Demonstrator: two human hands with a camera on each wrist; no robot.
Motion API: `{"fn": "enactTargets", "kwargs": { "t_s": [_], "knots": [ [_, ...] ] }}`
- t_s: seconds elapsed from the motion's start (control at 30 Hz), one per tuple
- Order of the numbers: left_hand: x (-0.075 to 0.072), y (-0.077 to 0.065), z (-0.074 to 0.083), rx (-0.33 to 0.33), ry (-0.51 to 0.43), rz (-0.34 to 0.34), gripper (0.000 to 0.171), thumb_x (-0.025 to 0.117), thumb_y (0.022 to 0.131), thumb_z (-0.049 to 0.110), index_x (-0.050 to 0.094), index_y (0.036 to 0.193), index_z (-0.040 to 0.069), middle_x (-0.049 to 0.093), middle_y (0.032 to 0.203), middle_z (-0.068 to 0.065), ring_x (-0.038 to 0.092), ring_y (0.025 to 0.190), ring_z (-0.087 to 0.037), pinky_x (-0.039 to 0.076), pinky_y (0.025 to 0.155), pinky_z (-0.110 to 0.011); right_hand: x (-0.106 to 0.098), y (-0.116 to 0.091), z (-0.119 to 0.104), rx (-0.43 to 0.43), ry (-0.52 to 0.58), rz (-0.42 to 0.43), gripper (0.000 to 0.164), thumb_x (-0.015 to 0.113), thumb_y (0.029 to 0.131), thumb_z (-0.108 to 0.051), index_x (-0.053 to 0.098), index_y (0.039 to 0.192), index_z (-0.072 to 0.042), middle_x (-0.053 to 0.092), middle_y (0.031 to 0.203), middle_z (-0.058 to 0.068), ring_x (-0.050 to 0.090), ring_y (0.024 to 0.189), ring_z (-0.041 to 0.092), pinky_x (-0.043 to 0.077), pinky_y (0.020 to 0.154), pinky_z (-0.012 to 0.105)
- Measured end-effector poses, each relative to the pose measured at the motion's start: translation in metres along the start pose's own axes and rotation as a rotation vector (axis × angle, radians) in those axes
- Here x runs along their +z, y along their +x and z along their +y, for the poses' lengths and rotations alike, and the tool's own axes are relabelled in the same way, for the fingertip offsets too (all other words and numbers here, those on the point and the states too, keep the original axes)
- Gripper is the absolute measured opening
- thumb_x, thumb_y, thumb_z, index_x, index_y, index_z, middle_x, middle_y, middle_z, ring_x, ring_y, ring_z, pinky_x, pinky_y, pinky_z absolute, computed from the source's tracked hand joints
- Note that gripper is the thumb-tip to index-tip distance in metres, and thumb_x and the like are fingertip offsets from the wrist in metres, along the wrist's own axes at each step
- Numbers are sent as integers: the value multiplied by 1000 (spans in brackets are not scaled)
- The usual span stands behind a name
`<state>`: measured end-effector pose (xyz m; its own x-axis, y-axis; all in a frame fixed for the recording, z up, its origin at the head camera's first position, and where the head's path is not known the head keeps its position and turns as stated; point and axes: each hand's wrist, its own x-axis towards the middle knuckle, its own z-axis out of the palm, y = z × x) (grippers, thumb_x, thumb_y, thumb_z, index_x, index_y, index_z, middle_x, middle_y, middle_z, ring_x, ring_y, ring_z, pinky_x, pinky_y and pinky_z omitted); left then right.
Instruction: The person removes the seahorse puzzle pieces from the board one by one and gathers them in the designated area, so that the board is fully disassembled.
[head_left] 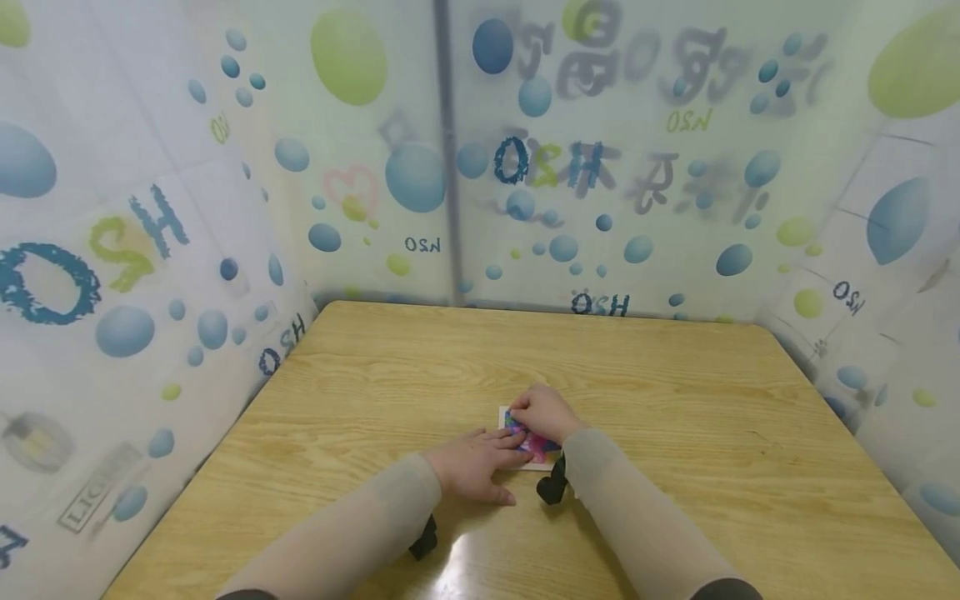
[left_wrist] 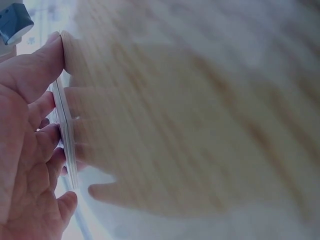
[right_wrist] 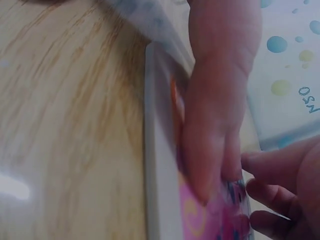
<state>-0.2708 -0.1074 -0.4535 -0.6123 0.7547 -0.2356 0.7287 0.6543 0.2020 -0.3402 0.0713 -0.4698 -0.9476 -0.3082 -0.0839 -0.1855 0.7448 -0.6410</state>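
Observation:
A small flat picture board (head_left: 542,447), with a white border and a pink, purple and blue print, lies on the wooden table. Its pale, layered edge (left_wrist: 69,142) shows side-on in the left wrist view. My left hand (head_left: 480,467) presses the near-left part of the board with fingers spread and fairly straight, thumb down by the tabletop. Over the far-left corner my right hand (head_left: 549,414) curls, thumb and fingertips meeting at the print. From the right wrist view, those fingertips (right_wrist: 267,195) sit at the print's far edge; I cannot tell what lies between them.
The wood-grain table (head_left: 360,367) extends round both hands. Pale curtains (head_left: 660,250) with blue and green dots and H2O lettering hang along its back and both sides. A black wrist mount (head_left: 552,485) sits under the right cuff, close beside the board.

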Motion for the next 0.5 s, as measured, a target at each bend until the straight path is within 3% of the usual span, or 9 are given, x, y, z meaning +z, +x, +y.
{"fn": "enactTargets", "kwargs": {
  "t_s": [0.17,0.3,0.5],
  "knots": [
    [-1,-1,1,-11,-2,0,72,56,89,57,33,151,26,18,159,-1,15,146,-20,19,116,-47,0,1,-4,20,46,-20,13,62,90,-14,73,95,-10,63,101,2,57,93,18,49,89,41],
    [-1,-2,1,-16,14,5,72,55,89,59,34,150,27,19,159,0,16,145,-19,20,116,-47,0,1,-8,34,59,-29,19,58,81,-4,71,94,-9,62,105,5,56,97,21,48,89,41],
    [-1,-1,1,-23,15,8,73,56,88,60,35,150,29,20,158,1,16,145,-18,22,114,-51,0,2,-9,44,58,-20,21,56,79,-3,71,93,-9,61,104,6,55,95,21,48,87,40]
  ]
}}
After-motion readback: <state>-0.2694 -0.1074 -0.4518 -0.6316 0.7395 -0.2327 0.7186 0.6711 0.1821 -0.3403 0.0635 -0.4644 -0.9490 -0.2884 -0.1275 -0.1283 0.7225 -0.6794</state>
